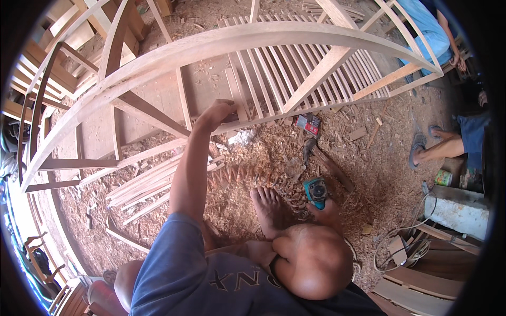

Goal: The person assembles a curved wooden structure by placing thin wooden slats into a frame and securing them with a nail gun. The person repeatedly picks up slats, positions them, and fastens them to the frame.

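- Left hand, eleven o'clock, meets the flat, pale wooden slat near twelve; clenched or merely resting, I cannot tell. A loose grip could let the slat shift.
- Right hand, four o'clock, grasps the teal-and-black handheld power tool; a slip might drop it toward the bare foot (unshod) at six.
- The wooden-handled hammer, three o'clock, lies among curled tan wood shavings: a stumbling risk.

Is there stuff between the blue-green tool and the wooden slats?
Yes: a hammer and red-grey box lie on the floor between the blue-green tool in the right hand and the slats. Both lie low; a lifted tool could probably clear them.
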Demonstrator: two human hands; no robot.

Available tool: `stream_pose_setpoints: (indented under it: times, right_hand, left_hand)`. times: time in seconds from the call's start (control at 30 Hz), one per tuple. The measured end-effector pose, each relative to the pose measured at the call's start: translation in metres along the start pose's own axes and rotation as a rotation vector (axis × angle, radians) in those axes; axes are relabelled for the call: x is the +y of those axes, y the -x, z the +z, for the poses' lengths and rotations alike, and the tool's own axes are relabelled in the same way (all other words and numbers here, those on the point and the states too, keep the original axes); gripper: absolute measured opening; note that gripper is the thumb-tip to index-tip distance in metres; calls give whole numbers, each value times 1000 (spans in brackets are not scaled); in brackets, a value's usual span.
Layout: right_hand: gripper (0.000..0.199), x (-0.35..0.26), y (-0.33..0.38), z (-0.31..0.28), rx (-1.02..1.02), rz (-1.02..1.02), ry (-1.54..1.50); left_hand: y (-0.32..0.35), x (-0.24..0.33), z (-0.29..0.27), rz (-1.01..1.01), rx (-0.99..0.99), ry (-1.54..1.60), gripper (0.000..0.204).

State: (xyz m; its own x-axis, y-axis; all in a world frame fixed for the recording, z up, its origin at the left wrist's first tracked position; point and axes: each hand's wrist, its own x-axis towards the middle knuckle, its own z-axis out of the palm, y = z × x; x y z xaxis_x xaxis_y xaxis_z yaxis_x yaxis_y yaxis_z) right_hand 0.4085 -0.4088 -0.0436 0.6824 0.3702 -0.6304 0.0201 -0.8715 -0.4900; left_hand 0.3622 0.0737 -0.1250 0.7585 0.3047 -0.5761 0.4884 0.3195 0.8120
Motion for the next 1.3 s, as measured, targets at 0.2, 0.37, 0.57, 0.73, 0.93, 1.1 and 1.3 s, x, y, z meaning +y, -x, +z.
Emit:
stream_pose_setpoints:
  times: [0.2, 0.37, 0.57, 0.73, 0.93, 1.1, 1.3]
  right_hand:
    - [53, -2, 1, 3, 79, -110, 28]
    - [50, -4, 3, 1, 23, -122, -74]
    - [50, -4, 1, 2, 24, -122, -60]
    - [53, -5, 4, 3, 6, -28, -40]
    - [54, -9, 7, 1, 7, -38, -51]
    - [52, -13, 7, 1, 15, -47, 17]
    - [53, -10, 7, 2, 9, -63, -50]
  left_hand:
    - [12, 13, -3, 15, -92, -173, 55]
    - [16, 18, 6, -26, 32, 133, 51]
    - [-17, 21, 17, -9, 147, 416, 37]
    - [-34, 13, 33, 84, 132, 529, 17]
    - [-40, 14, 38, 104, 219, 530, 12]
    - [-43, 13, 45, 133, 332, 541, 16]
    - [-39, 15, 51, 160, 430, 458, 23]
